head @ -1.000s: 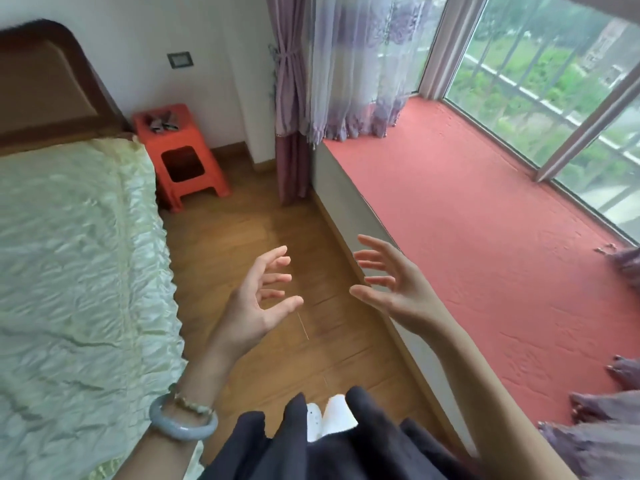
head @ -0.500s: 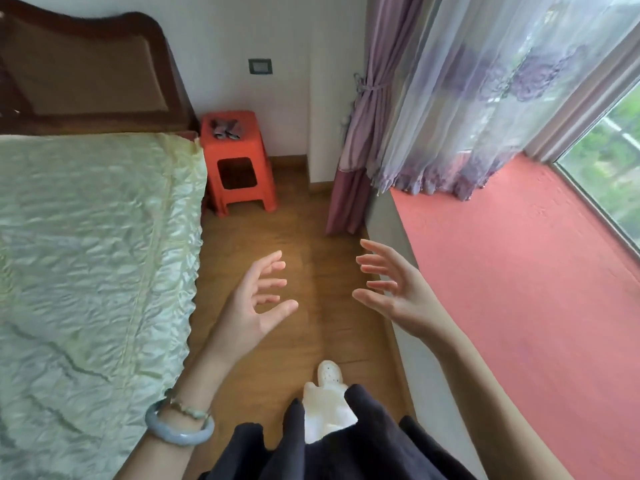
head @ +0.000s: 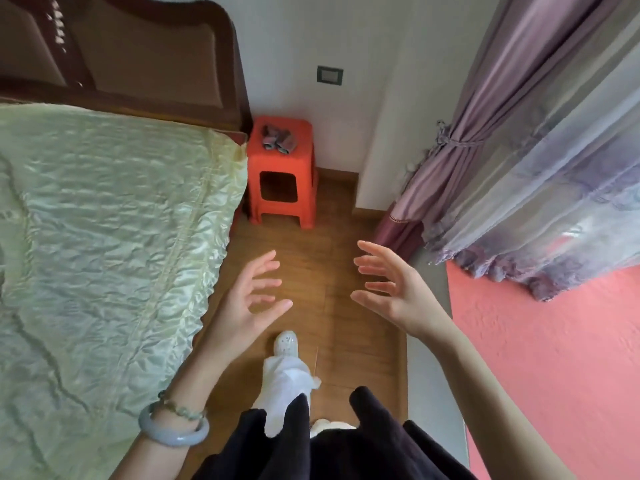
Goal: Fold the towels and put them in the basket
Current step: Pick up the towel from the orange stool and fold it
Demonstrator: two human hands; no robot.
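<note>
My left hand and my right hand are raised in front of me over the wooden floor, palms facing each other, fingers spread and holding nothing. A pale bangle and a bead bracelet sit on my left wrist. No towel and no basket are in view. My white shoe steps forward on the floor below the hands.
A bed with a pale green quilted cover and dark wooden headboard fills the left. An orange plastic stool with small rolled items stands by the wall. Purple curtains hang right, above a red raised platform.
The view has swung left: the window has left the frame and more of the bed and headboard shows. A white shoe has stepped forward. Both hands stay raised and empty.
</note>
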